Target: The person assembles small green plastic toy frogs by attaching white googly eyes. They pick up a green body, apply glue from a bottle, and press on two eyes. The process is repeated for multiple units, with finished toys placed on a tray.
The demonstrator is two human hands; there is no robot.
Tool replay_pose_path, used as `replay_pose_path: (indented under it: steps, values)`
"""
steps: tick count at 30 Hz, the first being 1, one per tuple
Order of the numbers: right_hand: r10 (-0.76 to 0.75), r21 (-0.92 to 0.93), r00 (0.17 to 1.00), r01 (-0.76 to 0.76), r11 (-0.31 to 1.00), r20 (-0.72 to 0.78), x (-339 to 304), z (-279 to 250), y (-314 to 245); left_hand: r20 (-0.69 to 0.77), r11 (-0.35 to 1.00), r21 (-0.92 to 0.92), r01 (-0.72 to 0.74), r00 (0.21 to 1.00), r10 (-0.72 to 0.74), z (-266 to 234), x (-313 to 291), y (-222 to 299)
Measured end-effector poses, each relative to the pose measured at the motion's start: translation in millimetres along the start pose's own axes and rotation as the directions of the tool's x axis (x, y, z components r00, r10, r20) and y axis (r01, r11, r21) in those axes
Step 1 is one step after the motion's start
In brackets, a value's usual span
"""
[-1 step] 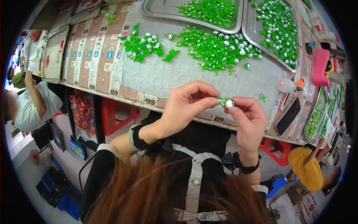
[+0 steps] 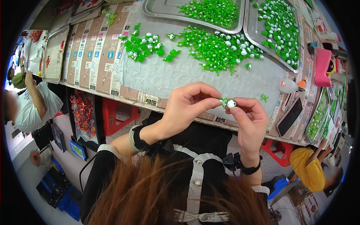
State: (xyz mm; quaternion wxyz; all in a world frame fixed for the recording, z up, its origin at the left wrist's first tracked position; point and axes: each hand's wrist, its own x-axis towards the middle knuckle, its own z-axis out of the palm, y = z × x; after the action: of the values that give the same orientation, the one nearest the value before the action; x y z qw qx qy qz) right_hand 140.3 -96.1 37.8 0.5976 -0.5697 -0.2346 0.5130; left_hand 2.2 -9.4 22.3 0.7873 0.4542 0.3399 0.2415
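Over the near edge of the worktable (image 2: pixel 150 80), I have the left hand (image 2: pixel 189 103) and right hand (image 2: pixel 252 120) pinching one small green piece (image 2: pixel 231 104) between them; I judge the step to be fitting or adjusting it, and the next move seems to call for steady, light fingertips; it looks bright green, partly hidden, with a round white eye, dark-pupilled
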Motion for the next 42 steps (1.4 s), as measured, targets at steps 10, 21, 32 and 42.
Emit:
replay_pose_path:
  steps: [10, 21, 32, 42]
  values:
    - [-0.04, -0.019, 0.998, 0.04, 0.999, 0.038, -3, -1, 4, 0.088, 0.952, 0.225, -0.206, 0.978, 0.191, -3, 0, -4]
    - [-0.074, -0.069, 0.992, 0.081, 0.994, 0.099, -7, -4, 5, 0.273, 0.762, 0.457, -0.459, 0.887, 0.371, -6, 0, 3]
    - [-0.148, -0.086, 0.983, 0.157, 0.984, 0.106, -11, -8, 9, 0.297, 0.852, 0.354, -0.385, 0.91, 0.288, -5, -1, 5]
    - [0.019, 0.097, 0.997, -0.027, 0.995, 0.075, -1, -8, 5, 0.207, 0.995, 0.025, 0.098, 0.973, -0.101, 2, -2, 9]
